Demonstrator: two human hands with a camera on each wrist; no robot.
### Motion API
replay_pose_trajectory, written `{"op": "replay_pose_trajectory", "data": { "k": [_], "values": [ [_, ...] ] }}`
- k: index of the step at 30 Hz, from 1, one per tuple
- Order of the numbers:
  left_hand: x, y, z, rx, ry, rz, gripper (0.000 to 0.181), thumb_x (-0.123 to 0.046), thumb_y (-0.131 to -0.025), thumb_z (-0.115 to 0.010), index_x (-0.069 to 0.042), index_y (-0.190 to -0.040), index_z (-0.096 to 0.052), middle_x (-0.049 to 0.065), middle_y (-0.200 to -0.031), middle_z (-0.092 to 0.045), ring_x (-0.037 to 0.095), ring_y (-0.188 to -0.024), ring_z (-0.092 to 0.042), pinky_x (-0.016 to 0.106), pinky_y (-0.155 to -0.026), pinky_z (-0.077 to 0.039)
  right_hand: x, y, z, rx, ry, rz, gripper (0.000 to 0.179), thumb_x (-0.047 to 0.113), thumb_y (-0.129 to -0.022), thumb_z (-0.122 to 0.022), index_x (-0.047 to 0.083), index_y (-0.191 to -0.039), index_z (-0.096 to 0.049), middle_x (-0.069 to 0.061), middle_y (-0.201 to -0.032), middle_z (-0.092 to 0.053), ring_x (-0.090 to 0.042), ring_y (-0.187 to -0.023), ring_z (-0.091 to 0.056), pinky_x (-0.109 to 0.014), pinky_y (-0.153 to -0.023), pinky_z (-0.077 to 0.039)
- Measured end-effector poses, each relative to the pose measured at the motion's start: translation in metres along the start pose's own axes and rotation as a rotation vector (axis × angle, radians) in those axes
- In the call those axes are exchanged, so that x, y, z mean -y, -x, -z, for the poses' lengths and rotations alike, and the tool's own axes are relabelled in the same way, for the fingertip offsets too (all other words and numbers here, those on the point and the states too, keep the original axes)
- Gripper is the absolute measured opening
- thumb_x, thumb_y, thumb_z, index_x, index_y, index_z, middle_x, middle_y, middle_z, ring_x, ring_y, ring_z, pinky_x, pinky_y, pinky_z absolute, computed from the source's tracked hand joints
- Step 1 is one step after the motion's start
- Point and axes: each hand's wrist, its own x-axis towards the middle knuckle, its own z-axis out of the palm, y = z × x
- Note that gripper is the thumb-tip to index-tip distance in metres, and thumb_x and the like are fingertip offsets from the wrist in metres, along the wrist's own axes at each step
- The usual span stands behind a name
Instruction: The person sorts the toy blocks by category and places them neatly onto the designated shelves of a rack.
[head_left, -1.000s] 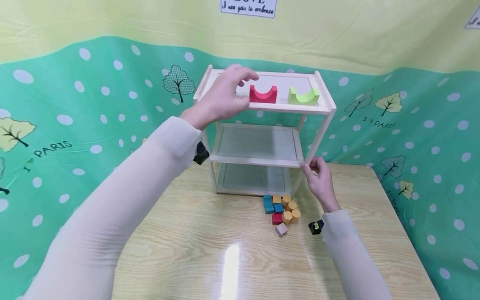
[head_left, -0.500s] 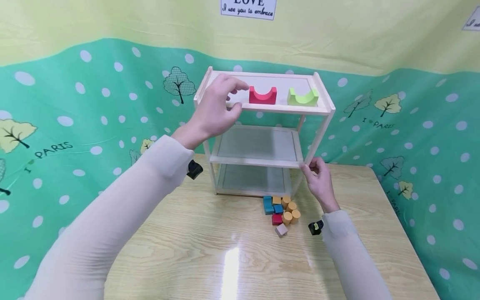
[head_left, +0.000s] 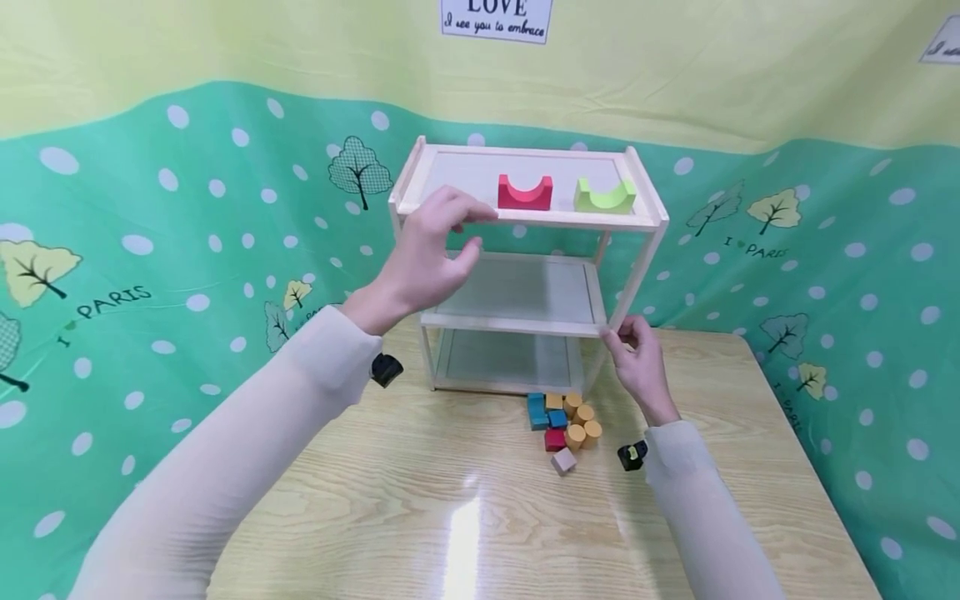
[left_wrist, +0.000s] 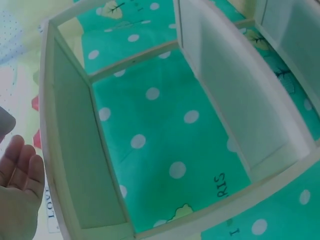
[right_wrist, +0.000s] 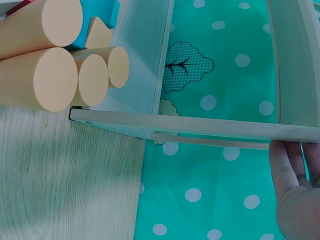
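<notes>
A cream wooden three-tier shelf [head_left: 510, 327] stands on the table. On its top tier sit a red block with a curved notch [head_left: 524, 197] and a similar lime-green block [head_left: 604, 199], notches up. My left hand [head_left: 431, 250] hovers in front of the top tier's front rail, left of the red block, fingers bent loosely and nothing between them. In the left wrist view its fingers [left_wrist: 22, 165] appear beside the top board. My right hand [head_left: 637, 362] holds the right front post [right_wrist: 215, 125] at middle-tier height, thumb on the front. Part of its grip is hidden behind the post.
By the shelf's right front foot lie several orange cylinders [head_left: 575, 436], an orange cube [head_left: 553, 402], blue notched block [head_left: 537, 412], blue cube [head_left: 557, 418], red block [head_left: 555, 440] and pale cube [head_left: 564, 462]. A green polka-dot cloth [head_left: 225, 208] hangs behind the table [head_left: 360, 500].
My left hand has drawn back and down, from beside the red block to in front of the top tier's rail. The right hand stays at the post; the blocks have not moved.
</notes>
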Motion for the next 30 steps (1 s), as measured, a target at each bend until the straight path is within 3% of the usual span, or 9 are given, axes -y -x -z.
{"op": "replay_pose_trajectory", "data": {
  "k": [13, 30],
  "values": [
    [0.003, 0.035, -0.028, 0.04, 0.053, -0.06, 0.025, 0.005, -0.081, -0.059, -0.002, -0.105, -0.066, 0.007, -0.103, -0.061, 0.016, -0.087, -0.051, 0.031, -0.076, -0.046, -0.011, -0.004, -0.002, -0.016, -0.028, 0.031, 0.029, 0.026, -0.095, -0.059, 0.001, -0.108, -0.053, -0.009, -0.097, -0.054, -0.017, -0.09, -0.053, -0.023, -0.075, -0.046],
    [0.006, 0.072, -0.063, 0.155, 0.083, -0.008, 0.026, 0.001, -0.084, -0.061, -0.007, -0.108, -0.065, 0.005, -0.106, -0.059, 0.018, -0.102, -0.053, 0.03, -0.088, -0.047, -0.014, -0.003, -0.002, -0.015, -0.017, 0.035, 0.03, 0.028, -0.095, -0.058, 0.001, -0.107, -0.053, -0.009, -0.097, -0.053, -0.018, -0.092, -0.053, -0.024, -0.076, -0.047]
  ]
}}
